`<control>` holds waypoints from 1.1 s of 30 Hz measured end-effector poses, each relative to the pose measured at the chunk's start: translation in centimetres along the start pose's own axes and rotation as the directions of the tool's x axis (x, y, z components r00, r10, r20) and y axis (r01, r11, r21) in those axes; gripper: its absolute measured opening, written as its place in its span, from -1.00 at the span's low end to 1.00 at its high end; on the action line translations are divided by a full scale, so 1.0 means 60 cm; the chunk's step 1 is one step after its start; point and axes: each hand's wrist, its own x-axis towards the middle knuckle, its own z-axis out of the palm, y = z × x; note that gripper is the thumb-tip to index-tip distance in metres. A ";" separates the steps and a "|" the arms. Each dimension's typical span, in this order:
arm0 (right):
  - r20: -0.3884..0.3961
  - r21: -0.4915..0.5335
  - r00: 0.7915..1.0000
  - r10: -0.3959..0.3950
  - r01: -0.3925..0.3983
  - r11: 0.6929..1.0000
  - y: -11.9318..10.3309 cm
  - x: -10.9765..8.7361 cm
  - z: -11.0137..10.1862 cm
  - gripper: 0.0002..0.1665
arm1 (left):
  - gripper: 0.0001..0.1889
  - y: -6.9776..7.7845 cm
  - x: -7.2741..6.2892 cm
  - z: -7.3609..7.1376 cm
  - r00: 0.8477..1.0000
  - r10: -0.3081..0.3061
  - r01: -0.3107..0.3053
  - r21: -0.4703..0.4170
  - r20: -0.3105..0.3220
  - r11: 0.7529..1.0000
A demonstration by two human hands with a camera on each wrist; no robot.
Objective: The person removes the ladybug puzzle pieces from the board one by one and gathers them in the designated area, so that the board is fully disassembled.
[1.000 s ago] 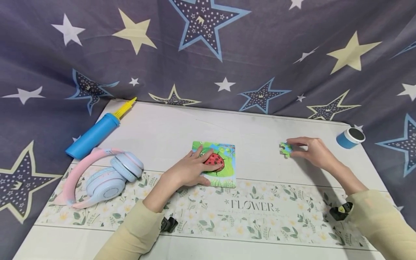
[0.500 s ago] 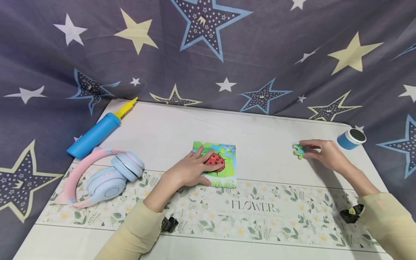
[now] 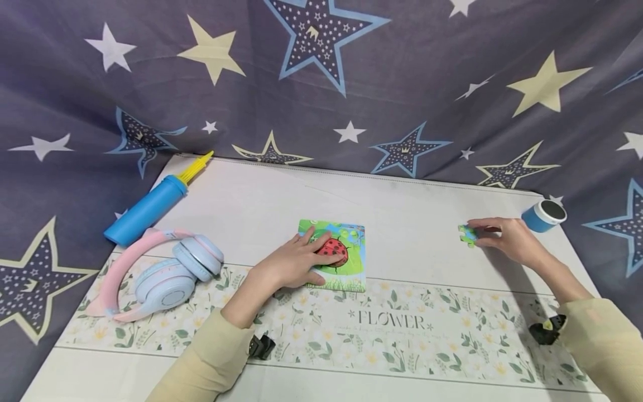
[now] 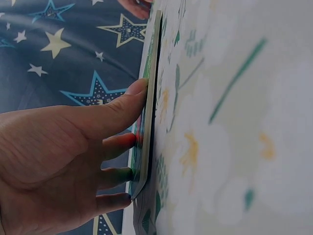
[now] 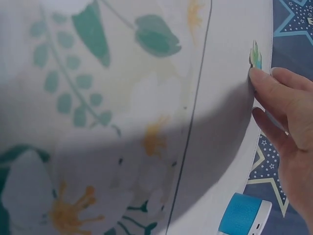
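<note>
My left hand [image 3: 293, 261] rests with fingers spread on a jigsaw puzzle [image 3: 353, 278], a flat square with a red ladybug on a green leaf. Seen edge-on in the left wrist view, the puzzle [image 4: 152, 98] lies flat, with the thumb at its edge and the fingertips on its face. Off to the right, my right hand [image 3: 514, 240] pinches a small green-and-blue puzzle piece [image 3: 467, 236] between thumb and fingers. In the right wrist view this piece [image 5: 256, 55] sticks out beyond the thumb tip, partly hidden by it.
On the left lie pink-and-blue headphones [image 3: 164, 289] and a blue hand pump [image 3: 145, 209] with a yellow nozzle. A small blue-and-white cylinder with a black top [image 3: 542, 216] stands just beyond my right hand. A starry cloth [image 3: 281, 111] hangs behind the table [image 3: 251, 195].
My right hand has moved to the right with the puzzle piece, nearer the blue cylinder, slowing in the last half second. My left hand stays on the puzzle.
</note>
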 end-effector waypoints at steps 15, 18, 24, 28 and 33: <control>-0.036 0.048 0.998 0.049 -0.047 0.998 -0.005 0.002 -0.004 -0.47 | -0.33 -0.003 0.001 -0.002 1.000 0.004 -0.004 -0.017 0.007 1.000; -0.087 0.084 0.987 0.132 -0.124 0.989 -0.020 0.009 -0.003 -0.54 | -0.33 -0.004 0.001 -0.003 1.000 0.003 -0.003 -0.033 0.014 0.999; -0.158 0.247 0.966 0.203 -0.161 0.956 -0.069 0.031 0.009 -0.59 | -0.34 -0.005 0.002 -0.003 1.000 0.023 -0.023 -0.062 0.002 0.998; -0.176 0.311 0.963 0.204 -0.142 0.940 -0.100 0.047 0.022 -0.56 | -0.36 -0.005 0.004 -0.004 0.999 0.038 -0.037 -0.064 0.002 0.997; -0.241 0.448 0.945 0.219 -0.092 0.889 -0.139 0.069 0.032 -0.54 | -0.37 -0.006 0.005 -0.006 0.999 0.046 -0.045 -0.055 0.015 0.997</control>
